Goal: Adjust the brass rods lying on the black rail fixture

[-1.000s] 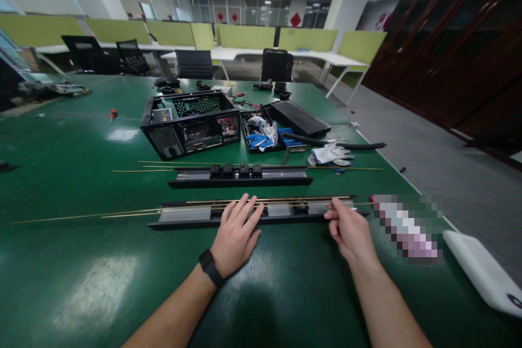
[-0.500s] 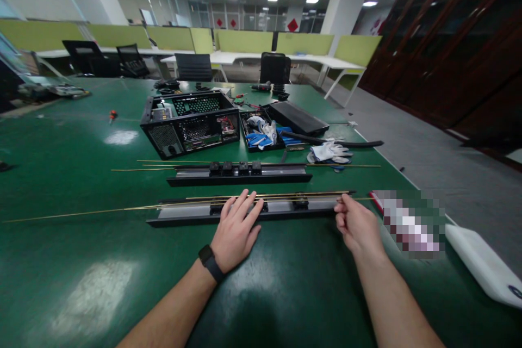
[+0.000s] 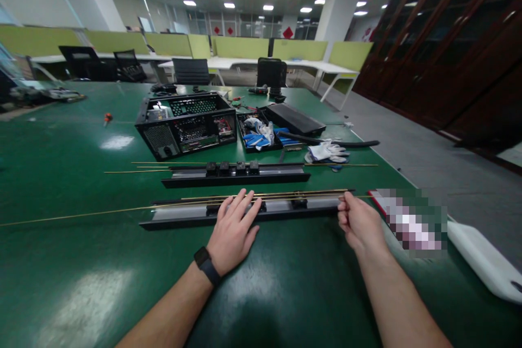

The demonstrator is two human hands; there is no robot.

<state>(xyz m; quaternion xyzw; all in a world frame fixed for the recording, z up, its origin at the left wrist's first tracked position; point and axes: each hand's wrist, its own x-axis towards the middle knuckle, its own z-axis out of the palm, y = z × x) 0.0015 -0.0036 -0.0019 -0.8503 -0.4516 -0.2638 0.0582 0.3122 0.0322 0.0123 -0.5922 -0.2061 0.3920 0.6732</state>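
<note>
My left hand (image 3: 236, 231) rests with fingers stretched out across the nearer black channel (image 3: 177, 224) with its pale inner face. It lies over thin brass-coloured rods (image 3: 269, 196) and partly covers a black block (image 3: 212, 209) in the channel. At the channel's right end, my right hand (image 3: 362, 223) is closed, thumb and forefinger pinching a thin brass rod (image 3: 343, 197). Another black block (image 3: 299, 202) sits in the channel between the hands. One long rod (image 3: 81, 215) runs out past the left end.
Behind lies a second channel (image 3: 269, 178) with several black blocks and rods. Farther back stand an opened computer case (image 3: 185, 128), a tray of gloves (image 3: 261, 133) and white gloves (image 3: 326, 151). A blurred-out red-edged item (image 3: 374, 198) and a white object (image 3: 477, 253) lie right.
My right hand has shifted slightly rightward along the nearer channel, still pinching the rod. My left hand stays in place on it. The camera view has tilted a little.
</note>
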